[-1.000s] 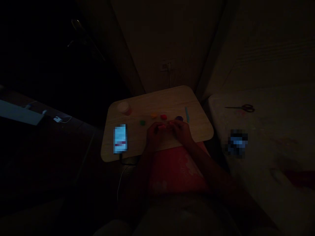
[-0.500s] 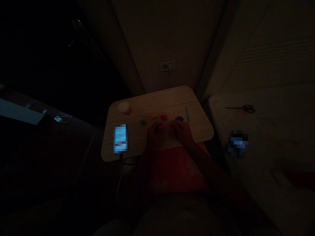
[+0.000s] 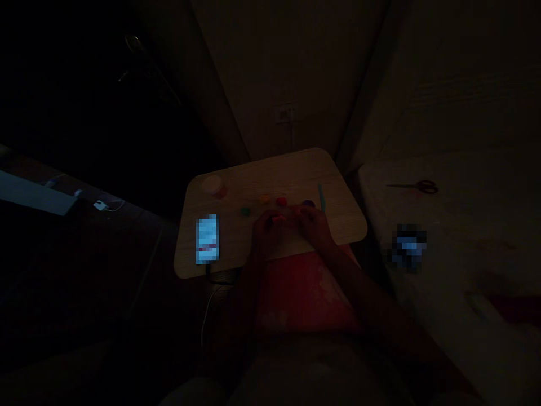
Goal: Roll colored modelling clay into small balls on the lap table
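Currently your left hand (image 3: pixel 266 227) pinches a small orange-red lump (image 3: pixel 278 218) over the pale wood-grain bench (image 3: pixel 236 242); your right hand (image 3: pixel 315 226), fingers curled near the dark-purple lump (image 3: pixel 309 203), can't tell if loaded.

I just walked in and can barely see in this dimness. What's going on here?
A person at a small wooden table has both hands close together above it. The left hand seems to hold a small reddish piece at its fingertips; it's too dark to tell what the right hand holds. Just beyond the hands lie green, yellow, red and purple lumps, with a turquoise strip on the right.
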`<act>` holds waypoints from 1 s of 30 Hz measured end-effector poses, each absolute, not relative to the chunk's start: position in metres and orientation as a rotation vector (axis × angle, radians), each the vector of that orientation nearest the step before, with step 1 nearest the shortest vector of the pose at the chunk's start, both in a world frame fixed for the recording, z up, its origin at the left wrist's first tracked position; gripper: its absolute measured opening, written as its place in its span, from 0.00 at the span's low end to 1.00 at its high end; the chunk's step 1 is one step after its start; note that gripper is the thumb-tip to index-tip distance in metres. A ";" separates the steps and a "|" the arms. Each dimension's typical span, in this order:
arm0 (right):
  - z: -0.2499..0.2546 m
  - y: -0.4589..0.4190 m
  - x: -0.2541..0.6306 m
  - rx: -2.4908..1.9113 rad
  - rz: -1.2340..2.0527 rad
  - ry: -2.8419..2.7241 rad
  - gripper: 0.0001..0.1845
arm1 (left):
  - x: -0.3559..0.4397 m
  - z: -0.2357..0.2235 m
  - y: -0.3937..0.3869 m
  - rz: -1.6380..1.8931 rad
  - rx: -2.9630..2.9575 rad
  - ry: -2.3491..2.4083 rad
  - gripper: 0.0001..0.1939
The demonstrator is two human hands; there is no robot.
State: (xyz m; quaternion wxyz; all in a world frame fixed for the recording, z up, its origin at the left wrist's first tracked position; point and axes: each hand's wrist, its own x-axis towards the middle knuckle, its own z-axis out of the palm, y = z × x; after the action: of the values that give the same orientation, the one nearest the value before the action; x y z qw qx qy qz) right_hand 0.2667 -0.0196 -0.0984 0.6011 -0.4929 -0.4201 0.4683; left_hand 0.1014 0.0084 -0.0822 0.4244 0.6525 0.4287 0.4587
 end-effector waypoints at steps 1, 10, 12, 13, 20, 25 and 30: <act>-0.098 -0.020 0.266 -1.166 1.088 -0.971 0.24 | 0.101 -0.082 0.008 1.144 1.630 1.074 0.15; -0.090 -0.023 0.267 -1.277 0.992 -1.034 0.17 | 0.102 -0.081 0.007 1.136 1.637 1.111 0.13; -0.089 -0.024 0.267 -1.268 0.951 -1.075 0.21 | 0.102 -0.081 0.007 1.139 1.630 1.127 0.12; -0.089 -0.024 0.267 -1.265 0.930 -1.083 0.23 | 0.102 -0.082 0.007 1.138 1.626 1.127 0.12; -0.088 -0.022 0.267 -1.323 0.852 -1.110 0.21 | 0.103 -0.080 0.007 1.145 1.623 1.107 0.12; -0.089 -0.021 0.269 -1.320 0.794 -1.162 0.17 | 0.103 -0.079 0.006 1.153 1.620 1.094 0.12; -0.094 -0.020 0.267 -1.256 0.901 -1.092 0.19 | 0.102 -0.082 0.007 1.135 1.626 1.107 0.13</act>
State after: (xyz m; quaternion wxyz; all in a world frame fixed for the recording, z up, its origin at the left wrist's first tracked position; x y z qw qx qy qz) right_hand 0.2667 -0.0204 -0.0937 0.5847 -0.5385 -0.4679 0.3863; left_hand 0.1018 0.0075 -0.0815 0.4216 0.6492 0.4421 0.4531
